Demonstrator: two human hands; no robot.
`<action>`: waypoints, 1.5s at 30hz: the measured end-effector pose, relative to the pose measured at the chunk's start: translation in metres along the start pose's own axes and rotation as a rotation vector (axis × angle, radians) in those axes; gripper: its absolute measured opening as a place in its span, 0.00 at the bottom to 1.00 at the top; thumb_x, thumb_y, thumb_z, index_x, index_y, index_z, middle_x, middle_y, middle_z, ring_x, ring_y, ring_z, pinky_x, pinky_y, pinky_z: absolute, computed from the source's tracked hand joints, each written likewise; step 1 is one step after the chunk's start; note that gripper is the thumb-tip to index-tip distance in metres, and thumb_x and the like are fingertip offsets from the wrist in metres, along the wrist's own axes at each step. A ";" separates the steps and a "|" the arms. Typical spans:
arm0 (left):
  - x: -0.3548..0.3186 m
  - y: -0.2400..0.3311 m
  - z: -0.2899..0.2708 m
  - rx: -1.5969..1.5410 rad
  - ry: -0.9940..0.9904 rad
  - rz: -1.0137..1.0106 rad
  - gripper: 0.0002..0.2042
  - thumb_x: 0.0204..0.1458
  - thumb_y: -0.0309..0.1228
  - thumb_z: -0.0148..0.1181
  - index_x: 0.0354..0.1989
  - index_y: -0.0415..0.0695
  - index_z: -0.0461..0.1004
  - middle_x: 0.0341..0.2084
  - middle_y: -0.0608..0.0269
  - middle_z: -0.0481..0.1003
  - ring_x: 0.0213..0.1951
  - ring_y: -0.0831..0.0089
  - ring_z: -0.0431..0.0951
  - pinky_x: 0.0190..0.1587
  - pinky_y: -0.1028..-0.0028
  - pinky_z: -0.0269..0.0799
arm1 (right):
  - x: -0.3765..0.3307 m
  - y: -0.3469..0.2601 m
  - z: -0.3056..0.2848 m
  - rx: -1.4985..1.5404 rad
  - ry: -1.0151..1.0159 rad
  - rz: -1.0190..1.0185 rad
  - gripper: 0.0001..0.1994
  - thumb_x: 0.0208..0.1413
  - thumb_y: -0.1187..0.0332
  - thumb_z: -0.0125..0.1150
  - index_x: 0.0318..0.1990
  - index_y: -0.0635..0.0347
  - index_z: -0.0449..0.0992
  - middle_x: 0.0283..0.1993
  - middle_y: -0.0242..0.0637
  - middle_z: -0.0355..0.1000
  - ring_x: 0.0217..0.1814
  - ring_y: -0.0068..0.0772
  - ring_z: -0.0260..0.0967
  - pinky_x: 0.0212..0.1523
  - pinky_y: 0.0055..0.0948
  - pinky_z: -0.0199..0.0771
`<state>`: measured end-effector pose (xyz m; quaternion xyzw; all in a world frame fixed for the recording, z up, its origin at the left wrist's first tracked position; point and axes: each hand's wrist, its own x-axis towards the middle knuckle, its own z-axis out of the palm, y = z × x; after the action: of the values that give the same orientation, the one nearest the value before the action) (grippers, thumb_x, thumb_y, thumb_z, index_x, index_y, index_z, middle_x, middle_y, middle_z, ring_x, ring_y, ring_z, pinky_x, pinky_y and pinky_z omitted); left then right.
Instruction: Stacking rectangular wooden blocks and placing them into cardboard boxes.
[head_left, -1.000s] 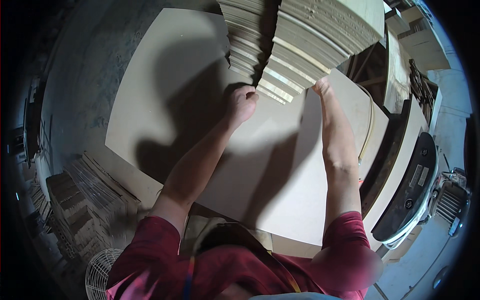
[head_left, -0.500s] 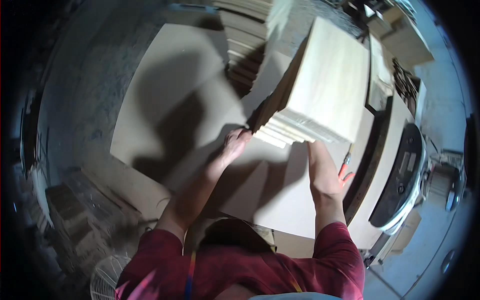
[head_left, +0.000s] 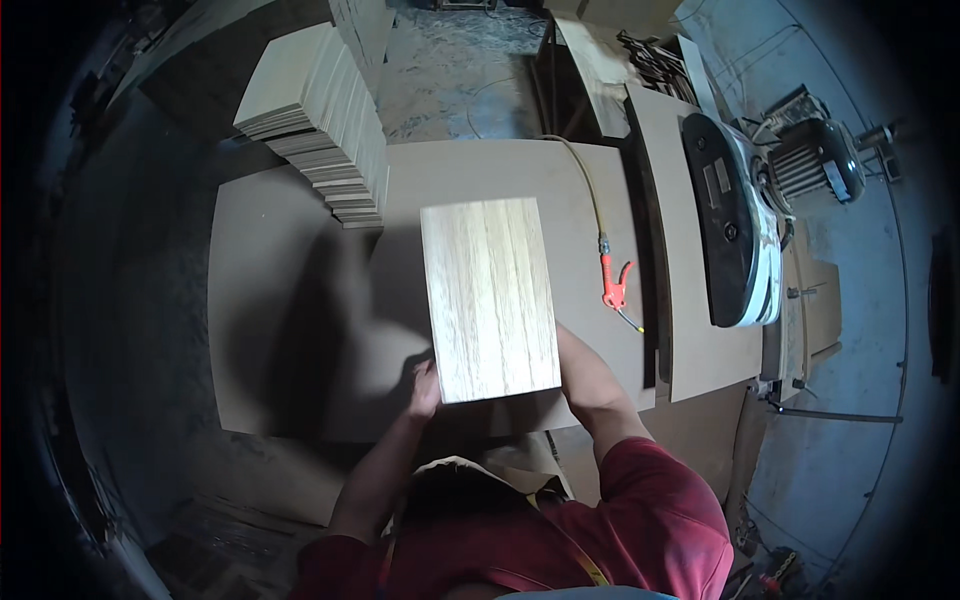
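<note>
Drawn nearer me since the earlier frame, the stack of wooden boards (head_left: 490, 300) stands between my left hand (head_left: 426, 390), at its near left corner, and my hidden right hand; whether either clasps, I cannot tell. Probably heavy, stiff, shear-prone, it wants underside support; tabletop (head_left: 450, 165) opens leftward, near edge bodyward, air gun (head_left: 614, 288) right.

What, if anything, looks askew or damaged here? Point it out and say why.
The standing board stack at the table's far left looks slightly askew: boards jut unevenly, leaving ragged edges. The pale board beside the left hand shows no obvious damage; its underside is hidden.
</note>
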<state>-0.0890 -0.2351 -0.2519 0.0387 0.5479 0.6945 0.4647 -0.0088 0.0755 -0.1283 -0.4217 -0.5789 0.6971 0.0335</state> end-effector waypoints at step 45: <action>-0.023 0.202 -0.064 0.281 0.184 -0.129 0.22 0.69 0.46 0.63 0.51 0.34 0.78 0.44 0.48 0.82 0.44 0.63 0.85 0.48 0.68 0.84 | -0.210 0.082 0.060 0.060 0.272 -0.169 0.33 0.78 0.44 0.42 0.47 0.69 0.83 0.40 0.44 0.81 0.40 0.36 0.77 0.47 0.37 0.80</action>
<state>-0.2336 -0.2906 -0.1055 0.0043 0.6813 0.5803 0.4461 0.1247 -0.1101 -0.0831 -0.4608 -0.5814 0.6452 0.1826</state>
